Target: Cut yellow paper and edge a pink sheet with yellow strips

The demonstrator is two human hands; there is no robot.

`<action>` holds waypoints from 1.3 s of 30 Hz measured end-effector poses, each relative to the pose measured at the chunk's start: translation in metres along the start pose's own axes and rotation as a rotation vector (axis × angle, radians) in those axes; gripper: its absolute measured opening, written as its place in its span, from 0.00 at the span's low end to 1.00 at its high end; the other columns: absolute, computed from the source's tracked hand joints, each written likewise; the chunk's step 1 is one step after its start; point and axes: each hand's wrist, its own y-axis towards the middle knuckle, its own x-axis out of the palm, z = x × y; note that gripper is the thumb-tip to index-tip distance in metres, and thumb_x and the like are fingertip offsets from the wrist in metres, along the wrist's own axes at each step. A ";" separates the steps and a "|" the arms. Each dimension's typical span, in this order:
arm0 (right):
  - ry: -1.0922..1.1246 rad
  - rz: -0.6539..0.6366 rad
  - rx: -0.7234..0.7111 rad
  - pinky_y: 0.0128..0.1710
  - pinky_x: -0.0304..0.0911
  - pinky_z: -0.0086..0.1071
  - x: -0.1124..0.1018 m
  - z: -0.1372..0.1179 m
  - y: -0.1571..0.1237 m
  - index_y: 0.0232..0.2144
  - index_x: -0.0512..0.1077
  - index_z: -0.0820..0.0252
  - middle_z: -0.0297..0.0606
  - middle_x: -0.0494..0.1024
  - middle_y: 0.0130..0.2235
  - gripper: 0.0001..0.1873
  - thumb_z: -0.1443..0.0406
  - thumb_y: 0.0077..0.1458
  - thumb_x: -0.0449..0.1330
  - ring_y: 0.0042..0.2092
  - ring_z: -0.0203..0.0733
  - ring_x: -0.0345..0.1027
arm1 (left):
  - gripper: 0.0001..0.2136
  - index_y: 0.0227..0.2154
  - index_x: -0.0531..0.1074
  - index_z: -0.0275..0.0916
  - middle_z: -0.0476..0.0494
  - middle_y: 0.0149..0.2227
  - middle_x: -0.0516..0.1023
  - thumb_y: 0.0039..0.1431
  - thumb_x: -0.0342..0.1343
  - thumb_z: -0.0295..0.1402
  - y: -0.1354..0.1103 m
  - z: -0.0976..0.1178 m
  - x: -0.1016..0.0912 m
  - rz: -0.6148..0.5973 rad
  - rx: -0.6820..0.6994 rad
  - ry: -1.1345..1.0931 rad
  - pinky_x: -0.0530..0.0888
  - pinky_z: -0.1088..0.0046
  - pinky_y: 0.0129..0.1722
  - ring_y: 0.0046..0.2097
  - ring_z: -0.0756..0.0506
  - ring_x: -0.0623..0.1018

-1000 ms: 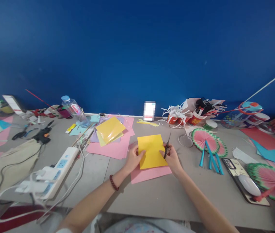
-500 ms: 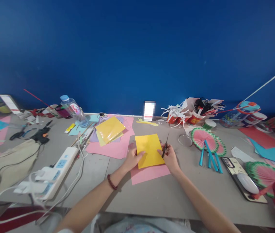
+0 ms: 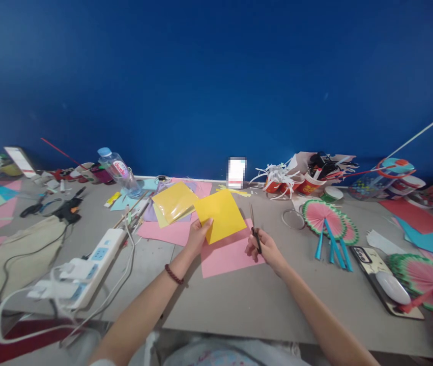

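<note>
My left hand (image 3: 200, 235) pinches the lower left edge of a yellow sheet of paper (image 3: 222, 216), its thumb on top. The sheet is tilted and raised above a pink sheet (image 3: 220, 262) on the table. To the right, my right hand (image 3: 262, 246) is closed around the dark handles of a pair of scissors (image 3: 255, 231), whose blades point away from me. The scissors are apart from the yellow sheet. Left of it lies a stack of yellow paper in a clear wrapper (image 3: 174, 201).
A power strip (image 3: 102, 254) with white cables lies at the left, near a plastic bottle (image 3: 119, 173) and a glue gun (image 3: 69, 209). Paper fans (image 3: 325, 218), a phone with a mouse (image 3: 392, 287) on it, and red cups (image 3: 310, 185) stand or lie at the right.
The yellow sheet has turned and moved up and left with my left hand. My right hand has let go of the sheet's edge and keeps the scissors.
</note>
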 end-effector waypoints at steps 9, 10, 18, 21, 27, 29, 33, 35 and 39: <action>-0.121 -0.133 0.145 0.06 0.38 0.20 -0.005 -0.006 -0.006 0.26 0.61 0.58 0.25 0.67 0.17 0.24 0.44 0.48 0.59 0.11 0.28 0.58 | 0.21 0.42 0.76 0.36 0.36 0.48 0.77 0.45 0.67 0.40 0.008 0.008 -0.005 0.080 0.027 -0.095 0.73 0.59 0.49 0.50 0.36 0.76; -0.138 -0.147 0.164 0.06 0.38 0.20 -0.007 -0.005 -0.006 0.26 0.61 0.58 0.24 0.67 0.16 0.24 0.45 0.48 0.59 0.11 0.28 0.57 | 0.21 0.41 0.76 0.36 0.36 0.49 0.77 0.45 0.67 0.40 0.009 0.008 -0.005 0.086 0.019 -0.102 0.73 0.59 0.49 0.50 0.36 0.76; -0.183 -0.164 0.210 0.07 0.40 0.19 -0.011 -0.007 -0.007 0.25 0.60 0.58 0.23 0.66 0.18 0.22 0.48 0.45 0.63 0.12 0.27 0.59 | 0.23 0.43 0.76 0.35 0.36 0.49 0.77 0.44 0.67 0.40 0.013 0.004 -0.008 0.105 0.015 -0.151 0.73 0.58 0.49 0.50 0.36 0.76; -0.196 -0.160 0.217 0.08 0.41 0.19 -0.010 -0.007 -0.006 0.25 0.60 0.58 0.23 0.66 0.17 0.23 0.48 0.45 0.62 0.12 0.26 0.59 | 0.21 0.43 0.76 0.35 0.36 0.48 0.78 0.45 0.67 0.39 0.014 0.002 -0.009 0.100 0.018 -0.153 0.73 0.59 0.49 0.49 0.36 0.77; -0.192 -0.169 0.201 0.08 0.41 0.19 -0.013 0.000 -0.004 0.26 0.60 0.58 0.23 0.66 0.17 0.22 0.48 0.46 0.62 0.11 0.26 0.56 | 0.20 0.42 0.76 0.35 0.35 0.47 0.78 0.46 0.67 0.40 0.014 -0.001 -0.011 0.077 0.025 -0.137 0.73 0.60 0.47 0.48 0.37 0.77; -0.181 -0.175 0.191 0.08 0.42 0.20 -0.015 0.003 -0.003 0.26 0.59 0.58 0.23 0.66 0.17 0.22 0.48 0.47 0.62 0.11 0.26 0.56 | 0.20 0.41 0.76 0.35 0.35 0.46 0.78 0.46 0.67 0.40 0.014 -0.002 -0.011 0.071 0.030 -0.131 0.73 0.60 0.47 0.47 0.37 0.78; -0.155 -0.191 0.185 0.08 0.43 0.20 -0.016 0.006 -0.003 0.26 0.59 0.58 0.22 0.66 0.17 0.23 0.47 0.47 0.62 0.11 0.25 0.55 | 0.19 0.41 0.76 0.37 0.37 0.47 0.78 0.47 0.67 0.39 0.013 -0.001 -0.010 0.065 0.032 -0.127 0.73 0.60 0.47 0.47 0.38 0.78; -0.157 -0.190 0.194 0.08 0.44 0.20 -0.016 0.006 -0.003 0.26 0.59 0.57 0.22 0.66 0.17 0.23 0.47 0.47 0.62 0.11 0.25 0.54 | 0.18 0.40 0.76 0.37 0.37 0.47 0.78 0.47 0.66 0.39 0.012 0.000 -0.009 0.066 0.027 -0.116 0.73 0.61 0.46 0.47 0.38 0.78; -0.167 -0.186 0.203 0.08 0.44 0.20 -0.015 0.003 -0.005 0.26 0.59 0.57 0.22 0.66 0.18 0.23 0.46 0.46 0.62 0.11 0.25 0.53 | 0.18 0.40 0.76 0.37 0.37 0.46 0.78 0.46 0.67 0.39 0.009 0.003 -0.007 0.073 0.013 -0.106 0.73 0.60 0.46 0.46 0.38 0.78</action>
